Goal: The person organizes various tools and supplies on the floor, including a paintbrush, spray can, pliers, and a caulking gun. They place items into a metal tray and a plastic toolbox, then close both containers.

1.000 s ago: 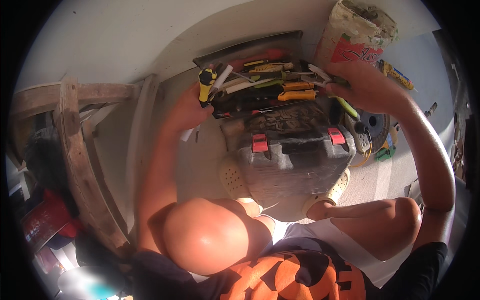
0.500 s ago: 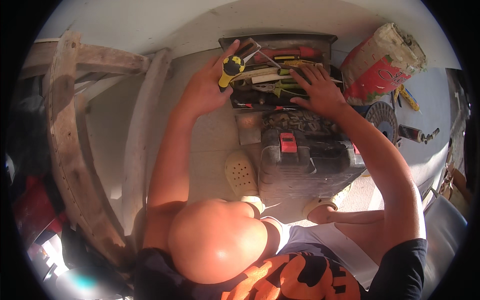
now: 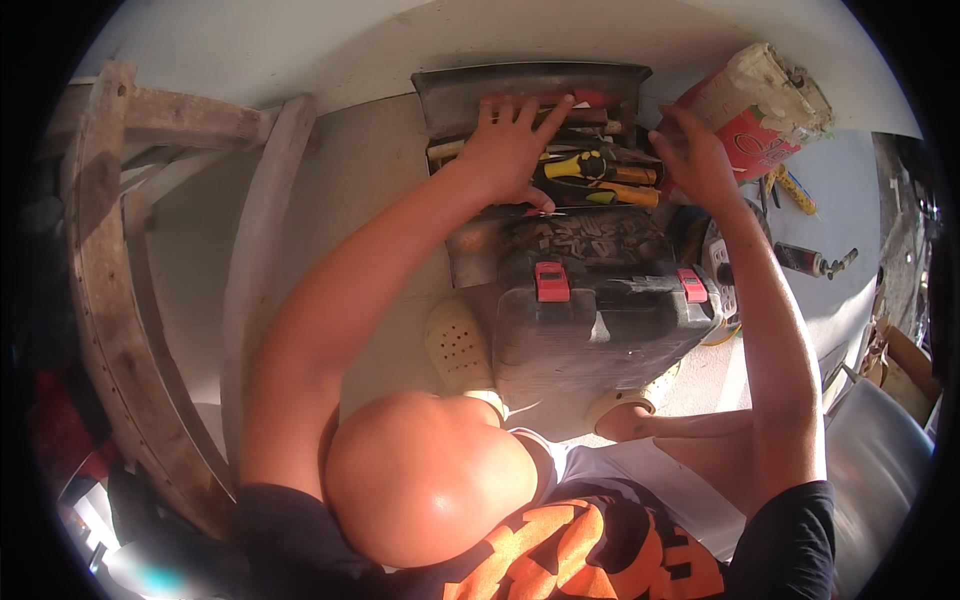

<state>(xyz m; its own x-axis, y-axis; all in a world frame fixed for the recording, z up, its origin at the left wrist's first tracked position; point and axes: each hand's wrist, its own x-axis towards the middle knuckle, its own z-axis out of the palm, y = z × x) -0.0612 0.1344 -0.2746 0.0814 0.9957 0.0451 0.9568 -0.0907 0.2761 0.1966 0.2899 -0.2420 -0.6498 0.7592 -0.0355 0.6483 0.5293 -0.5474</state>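
Over the left half of an open dark toolbox (image 3: 530,95) full of hand tools, my left hand (image 3: 500,160) lies palm down with its fingers spread. Beside its thumb side rests a tool with a yellow-and-black handle (image 3: 580,165), its working end hidden under the hand. Orange-yellow handles (image 3: 632,175) lie to the right of it. A red tool (image 3: 590,98) shows behind my fingertips. At the toolbox's right end my right hand (image 3: 700,160) is open, thumb and fingers apart, with nothing visible in it.
Nearer me stands a closed black case (image 3: 600,330) with red latches. A torn red-and-beige bag (image 3: 760,110) leans at the right, near a spray can (image 3: 800,258) and a yellow-handled tool (image 3: 795,190). A wooden frame (image 3: 130,300) stands at the left, a wall behind.
My left hand has moved right and let go of the yellow-and-black handled tool, which now lies among the other tools. My right hand has shifted off the tools to the toolbox's right end.
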